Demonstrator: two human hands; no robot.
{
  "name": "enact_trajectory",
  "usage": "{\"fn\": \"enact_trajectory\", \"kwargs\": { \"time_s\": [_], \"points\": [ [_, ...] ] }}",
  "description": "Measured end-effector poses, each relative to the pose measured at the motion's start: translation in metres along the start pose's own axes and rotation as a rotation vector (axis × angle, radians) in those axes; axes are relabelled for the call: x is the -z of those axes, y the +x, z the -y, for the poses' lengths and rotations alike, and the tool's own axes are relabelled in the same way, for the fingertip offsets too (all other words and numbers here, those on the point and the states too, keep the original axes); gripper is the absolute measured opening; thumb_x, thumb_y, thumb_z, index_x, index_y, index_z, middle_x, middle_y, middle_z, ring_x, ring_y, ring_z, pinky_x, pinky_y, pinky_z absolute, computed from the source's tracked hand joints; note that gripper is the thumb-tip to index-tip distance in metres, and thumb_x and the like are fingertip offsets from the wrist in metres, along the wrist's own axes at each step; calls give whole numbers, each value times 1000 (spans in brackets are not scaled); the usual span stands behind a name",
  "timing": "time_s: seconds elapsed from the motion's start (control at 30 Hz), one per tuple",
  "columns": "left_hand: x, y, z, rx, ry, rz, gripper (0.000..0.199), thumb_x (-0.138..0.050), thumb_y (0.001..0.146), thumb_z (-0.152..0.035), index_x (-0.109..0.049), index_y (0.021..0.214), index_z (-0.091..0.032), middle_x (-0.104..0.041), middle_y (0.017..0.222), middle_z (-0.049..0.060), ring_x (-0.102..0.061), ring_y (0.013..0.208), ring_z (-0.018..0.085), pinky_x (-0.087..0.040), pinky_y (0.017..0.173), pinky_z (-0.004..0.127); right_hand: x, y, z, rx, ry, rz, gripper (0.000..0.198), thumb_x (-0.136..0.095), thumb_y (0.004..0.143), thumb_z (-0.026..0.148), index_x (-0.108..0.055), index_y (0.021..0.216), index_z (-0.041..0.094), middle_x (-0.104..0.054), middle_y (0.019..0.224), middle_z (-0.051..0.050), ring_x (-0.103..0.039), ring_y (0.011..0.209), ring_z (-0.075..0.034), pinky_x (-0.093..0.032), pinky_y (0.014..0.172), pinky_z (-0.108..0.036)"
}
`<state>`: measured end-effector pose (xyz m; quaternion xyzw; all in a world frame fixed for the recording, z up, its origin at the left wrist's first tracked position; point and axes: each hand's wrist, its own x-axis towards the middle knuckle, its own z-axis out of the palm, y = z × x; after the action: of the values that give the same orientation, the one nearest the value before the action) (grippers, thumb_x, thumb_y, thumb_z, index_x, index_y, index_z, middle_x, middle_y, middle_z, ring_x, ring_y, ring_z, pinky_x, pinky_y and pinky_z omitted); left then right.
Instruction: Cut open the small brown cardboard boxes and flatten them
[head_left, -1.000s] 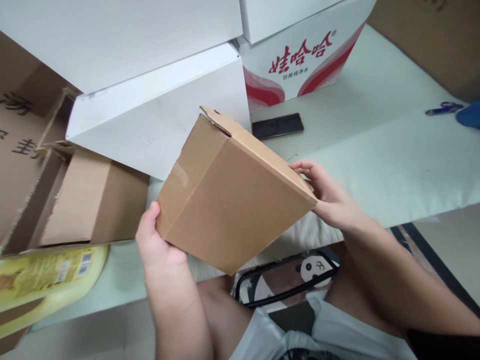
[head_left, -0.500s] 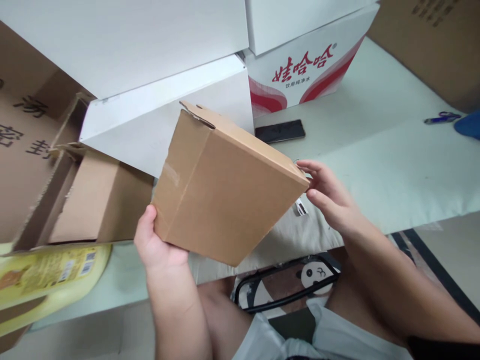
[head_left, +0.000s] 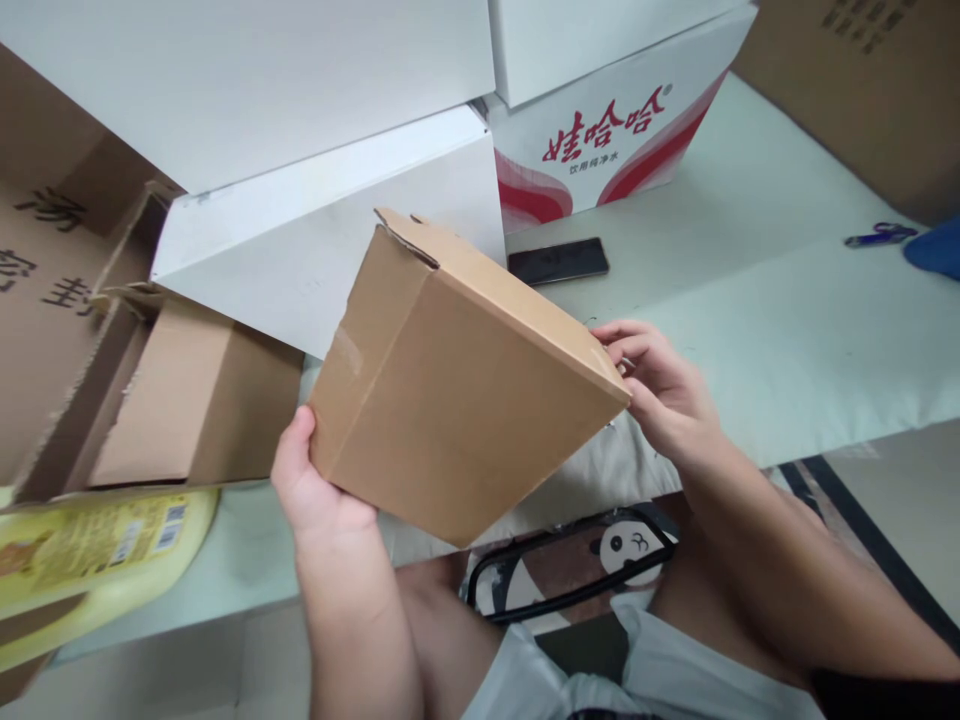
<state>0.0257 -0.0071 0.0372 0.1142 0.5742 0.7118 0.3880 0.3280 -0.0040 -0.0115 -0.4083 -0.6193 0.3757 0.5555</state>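
Note:
A brown cardboard box is held tilted above the edge of the table, one broad plain side facing me. My left hand grips its lower left corner, thumb on the near face and the other fingers hidden beneath. At the right end, my right hand has its thumb and fingers closed about the box's corner; the fingertips are partly hidden behind the edge. A strip of clear tape shows on the left side of the box, and a flap edge stands slightly raised at its top.
Large white cartons stand behind, one with red print. A black phone lies on the pale green tablecloth. An open brown carton and a yellow bottle are at left; blue-handled scissors at right.
The box has shifted slightly right and down at its right end. My right hand's fingers have curled in closer around that corner; my left hand keeps its grip.

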Motion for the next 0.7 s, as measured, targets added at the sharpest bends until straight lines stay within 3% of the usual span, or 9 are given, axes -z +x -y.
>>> {"fn": "enact_trajectory", "kwargs": {
  "time_s": [0.1, 0.23, 0.5, 0.7],
  "points": [
    [1, 2, 0, 2, -1, -21, 21, -70, 73, -36, -76, 81, -18, -77, 74, 0, -69, 68, 17, -56, 60, 26, 2, -1, -3, 113, -115, 55, 24, -77, 89, 47, -68, 103, 29, -60, 118, -8, -61, 113, -25, -53, 97, -43],
    [4, 3, 0, -15, 19, 7, 23, -70, 72, -38, -76, 83, -18, -77, 75, 0, -69, 69, 18, -56, 61, 28, 2, 1, -3, 208, -172, 55, 21, -82, 85, 41, -69, 97, 29, -59, 102, -4, -62, 97, -23, -56, 88, -42],
    [1, -1, -2, -26, 3, 21, 19, -72, 69, -36, -77, 77, -19, -77, 73, 0, -68, 68, 18, -55, 60, 28, 1, 4, 3, 154, -282, 32, 34, -85, 78, 55, -66, 79, 27, -64, 92, -5, -62, 84, -23, -55, 78, -42],
    [3, 1, -1, -31, 14, 42, 26, -75, 65, -40, -78, 78, -18, -78, 75, 0, -69, 69, 18, -56, 60, 28, 1, 4, 5, 210, -299, 36, 29, -85, 80, 48, -66, 77, 27, -68, 86, -4, -62, 76, -21, -53, 72, -39]
  ]
}}
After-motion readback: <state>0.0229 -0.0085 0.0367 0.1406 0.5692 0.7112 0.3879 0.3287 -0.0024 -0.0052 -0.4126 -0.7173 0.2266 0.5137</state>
